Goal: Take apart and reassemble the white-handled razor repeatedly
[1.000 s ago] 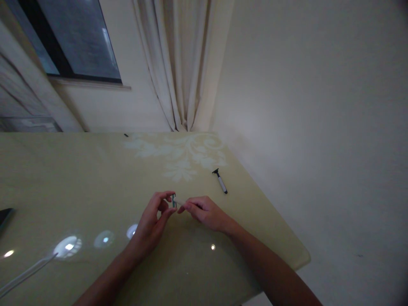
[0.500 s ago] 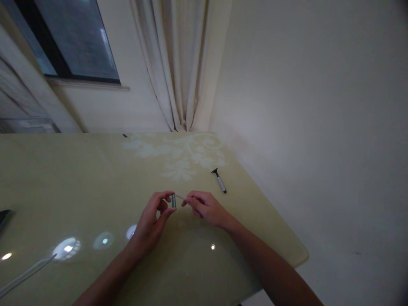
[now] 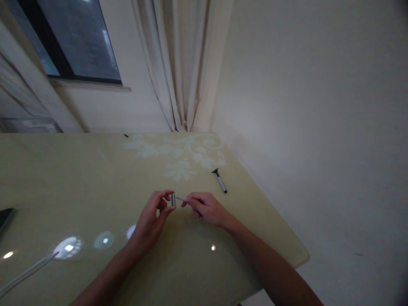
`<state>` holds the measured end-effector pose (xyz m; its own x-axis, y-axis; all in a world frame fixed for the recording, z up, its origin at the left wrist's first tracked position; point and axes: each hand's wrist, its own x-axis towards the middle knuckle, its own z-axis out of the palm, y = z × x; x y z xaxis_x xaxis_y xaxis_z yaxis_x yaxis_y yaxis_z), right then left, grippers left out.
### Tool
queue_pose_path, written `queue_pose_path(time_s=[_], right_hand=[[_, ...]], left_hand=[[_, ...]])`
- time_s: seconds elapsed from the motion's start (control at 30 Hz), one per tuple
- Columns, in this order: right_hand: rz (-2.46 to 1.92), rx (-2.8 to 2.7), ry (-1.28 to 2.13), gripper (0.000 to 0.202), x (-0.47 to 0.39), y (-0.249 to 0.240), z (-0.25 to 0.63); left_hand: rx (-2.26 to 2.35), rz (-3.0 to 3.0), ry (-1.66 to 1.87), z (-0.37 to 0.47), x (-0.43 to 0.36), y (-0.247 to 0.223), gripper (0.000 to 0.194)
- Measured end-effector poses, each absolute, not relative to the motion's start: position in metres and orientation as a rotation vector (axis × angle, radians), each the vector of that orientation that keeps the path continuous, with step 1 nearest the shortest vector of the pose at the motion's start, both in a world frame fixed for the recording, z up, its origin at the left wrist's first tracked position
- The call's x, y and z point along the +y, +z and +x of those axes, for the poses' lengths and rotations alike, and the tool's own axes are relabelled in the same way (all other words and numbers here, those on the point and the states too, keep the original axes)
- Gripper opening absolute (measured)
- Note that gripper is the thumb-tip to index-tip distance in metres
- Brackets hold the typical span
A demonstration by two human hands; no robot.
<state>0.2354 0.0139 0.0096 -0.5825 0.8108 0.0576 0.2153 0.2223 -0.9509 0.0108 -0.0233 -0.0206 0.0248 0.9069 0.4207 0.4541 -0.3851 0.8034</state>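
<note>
Thumb and fingertips of my left hand (image 3: 156, 216) pinch the two ends of a small razor cartridge (image 3: 173, 199), held upright and showing a green stripe with dark edges. From the right, my right hand (image 3: 205, 207) grips a thin pale stick (image 3: 180, 198) between thumb and fingers. The stick's tip points at the cartridge's side; whether it touches cannot be made out. Beyond my right hand a razor handle (image 3: 220, 182), grey and black with a T-shaped top, lies on the table.
The glossy pale-green table (image 3: 79, 178) has a rounded corner at the right, beside a wall. At the left edge lies a dark object (image 3: 4, 217); a white cable (image 3: 30, 272) runs below it. A tiny dark piece (image 3: 126, 135) sits near the far edge, before the curtain (image 3: 178, 63).
Both hands keep nearly the same place and grip. The cartridge seems slightly turned in my left hand, and the view has shifted a little.
</note>
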Motion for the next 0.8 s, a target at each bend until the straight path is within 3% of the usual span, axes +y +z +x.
queue_pose_path(time_s=[0.8], right_hand=[[-0.881, -2.026, 1.423, 0.05, 0.0113, 0.0179, 0.2392]], left_hand=[[1.379, 1.918, 1.351, 0.0102, -0.0254, -0.0176, 0.03]])
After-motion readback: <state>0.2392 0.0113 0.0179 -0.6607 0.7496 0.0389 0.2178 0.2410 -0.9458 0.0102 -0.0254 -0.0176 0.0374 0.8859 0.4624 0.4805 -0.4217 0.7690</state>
